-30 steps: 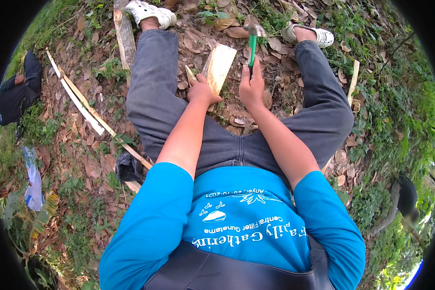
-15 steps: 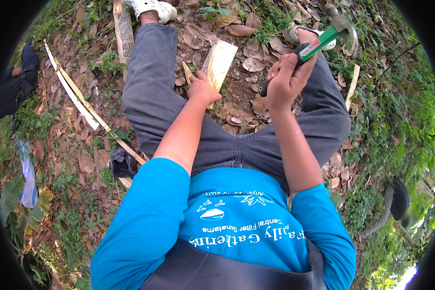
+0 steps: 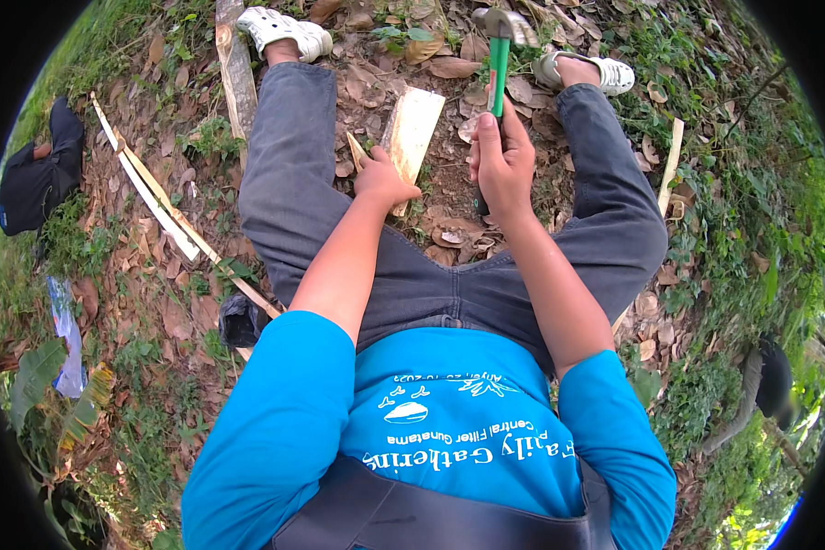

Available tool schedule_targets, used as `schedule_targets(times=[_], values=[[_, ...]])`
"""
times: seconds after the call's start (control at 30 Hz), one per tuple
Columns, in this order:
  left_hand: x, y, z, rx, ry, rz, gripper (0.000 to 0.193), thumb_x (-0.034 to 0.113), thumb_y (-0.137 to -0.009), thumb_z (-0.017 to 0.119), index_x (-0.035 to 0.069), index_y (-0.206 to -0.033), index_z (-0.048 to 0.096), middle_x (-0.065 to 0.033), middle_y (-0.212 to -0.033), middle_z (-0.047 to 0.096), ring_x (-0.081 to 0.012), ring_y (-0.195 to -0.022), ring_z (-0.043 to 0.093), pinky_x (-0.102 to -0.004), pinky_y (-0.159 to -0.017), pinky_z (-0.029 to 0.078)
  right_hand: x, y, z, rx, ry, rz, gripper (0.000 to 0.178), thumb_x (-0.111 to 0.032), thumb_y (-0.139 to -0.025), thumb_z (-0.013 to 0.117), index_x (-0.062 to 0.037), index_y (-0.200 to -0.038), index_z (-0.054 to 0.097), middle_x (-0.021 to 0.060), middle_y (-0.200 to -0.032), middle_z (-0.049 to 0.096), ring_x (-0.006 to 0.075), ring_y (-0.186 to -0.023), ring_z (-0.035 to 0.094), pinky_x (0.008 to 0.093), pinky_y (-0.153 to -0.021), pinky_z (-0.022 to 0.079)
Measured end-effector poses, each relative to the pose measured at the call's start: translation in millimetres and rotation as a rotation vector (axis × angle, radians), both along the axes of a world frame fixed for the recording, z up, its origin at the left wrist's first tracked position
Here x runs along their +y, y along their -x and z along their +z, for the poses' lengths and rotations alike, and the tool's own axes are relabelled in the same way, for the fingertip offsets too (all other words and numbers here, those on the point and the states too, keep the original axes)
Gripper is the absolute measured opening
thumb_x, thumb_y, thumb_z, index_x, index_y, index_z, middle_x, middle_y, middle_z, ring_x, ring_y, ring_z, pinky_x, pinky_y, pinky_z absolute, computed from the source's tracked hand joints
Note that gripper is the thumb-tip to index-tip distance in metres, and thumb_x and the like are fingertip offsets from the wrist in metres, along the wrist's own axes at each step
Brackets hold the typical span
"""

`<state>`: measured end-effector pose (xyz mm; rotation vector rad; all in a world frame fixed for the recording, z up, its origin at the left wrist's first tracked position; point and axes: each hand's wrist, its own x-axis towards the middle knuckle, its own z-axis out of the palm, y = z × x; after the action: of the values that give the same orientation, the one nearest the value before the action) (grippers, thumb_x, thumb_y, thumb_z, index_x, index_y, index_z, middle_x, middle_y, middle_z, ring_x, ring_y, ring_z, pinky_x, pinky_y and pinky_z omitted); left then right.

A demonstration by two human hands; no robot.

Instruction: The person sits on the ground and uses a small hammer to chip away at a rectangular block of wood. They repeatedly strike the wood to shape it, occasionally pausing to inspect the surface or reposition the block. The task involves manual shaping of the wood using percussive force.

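Observation:
My left hand (image 3: 384, 180) is closed around the lower part of a pale wooden block (image 3: 416, 126), its thumb lying across the near end. A pointed sliver of wood (image 3: 356, 148) sticks out beside its fingers; whether they grip it too I cannot tell. In my right hand (image 3: 502, 165) is a claw hammer (image 3: 499, 69) with a green and black handle. Its metal head points away from me, up and to the right of the block, apart from it. The block stands between my legs over the leaf-strewn ground.
A wooden pole (image 3: 236, 78) lies beyond my left leg. Long split strips (image 3: 152, 198) lie at the left, near a black plastic bag (image 3: 241, 320). Another strip (image 3: 672, 165) lies right of my right leg. A person's dark-clothed leg (image 3: 37, 179) shows at far left.
My right hand has swung the hammer leftward, from over my right knee to nearer the block. My left hand and the block have stayed nearly in place.

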<state>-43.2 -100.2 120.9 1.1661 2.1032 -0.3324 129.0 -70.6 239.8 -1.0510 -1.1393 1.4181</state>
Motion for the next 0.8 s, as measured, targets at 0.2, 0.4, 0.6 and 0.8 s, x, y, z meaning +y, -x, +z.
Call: schedule_targets(times=[0.2,0.4,0.6,0.8], values=[[7.7,13.7,42.8,0.122,-0.040,-0.174,0.119,0.054,-0.068,0.074,0.006,-0.158,0.014,-0.0245,-0.139,0.050,-0.0348,-0.117,0.062,-0.0419,-0.095,0.053,21.7,-3.7,-20.2,-0.140,-0.260,-0.055,0.042,-0.025,-0.107,0.048,-0.0080,-0.145,0.044,-0.0039,-0.077,0.048,0.0010,-0.057,0.042,0.0170,-0.048,0.035],[25.4,28.4,81.8,0.152,-0.138,-0.343,0.107,0.056,-0.067,0.070,0.018,-0.157,0.028,-0.0180,-0.127,0.064,-0.0310,-0.110,0.067,-0.0413,-0.092,0.054,37.6,-13.1,-125.3,-0.600,0.090,0.089,0.038,-0.017,-0.100,0.052,-0.0043,-0.135,0.054,0.0092,-0.088,0.062,0.0180,-0.076,0.059,0.0345,-0.071,0.047],[49.9,36.5,108.1,0.150,-0.031,-0.474,0.102,0.058,-0.064,0.069,0.021,-0.154,0.037,-0.0147,-0.118,0.070,-0.0298,-0.104,0.070,-0.0403,-0.089,0.056,47.6,-50.7,20.7,-0.135,0.106,0.032,0.038,-0.014,-0.103,0.049,-0.0056,-0.140,0.048,-0.0036,-0.074,0.049,0.0022,-0.054,0.044,0.0194,-0.044,0.039],[86.1,45.9,133.2,0.247,0.071,-0.700,0.097,0.056,-0.062,0.072,0.025,-0.149,0.046,-0.0070,-0.122,0.070,-0.0225,-0.106,0.070,-0.0364,-0.087,0.056,70.5,-83.0,96.6,0.022,-0.255,-0.218,0.026,-0.016,-0.107,0.043,-0.0059,-0.130,0.047,-0.0004,-0.077,0.048,0.0038,-0.055,0.044,0.0200,-0.045,0.039]])
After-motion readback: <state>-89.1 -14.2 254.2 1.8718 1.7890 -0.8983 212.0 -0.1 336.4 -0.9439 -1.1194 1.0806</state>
